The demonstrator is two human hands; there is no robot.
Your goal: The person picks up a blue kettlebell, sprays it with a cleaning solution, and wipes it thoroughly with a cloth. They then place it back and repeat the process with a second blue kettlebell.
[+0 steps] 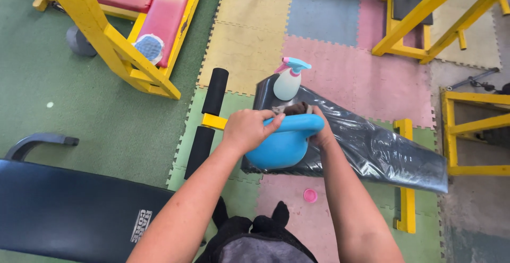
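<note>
Kettlebell (279, 149) on the tabletop (382, 151) — left hand (247, 130) closed round its handle, right hand (320, 130) rubbing a cloth (294, 108) — mid-wipe, turning it seems next.

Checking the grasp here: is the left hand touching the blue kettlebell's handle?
Touching. The head view shows the left hand with its fingers curled over the handle of the blue kettlebell, no gap between them.
</note>
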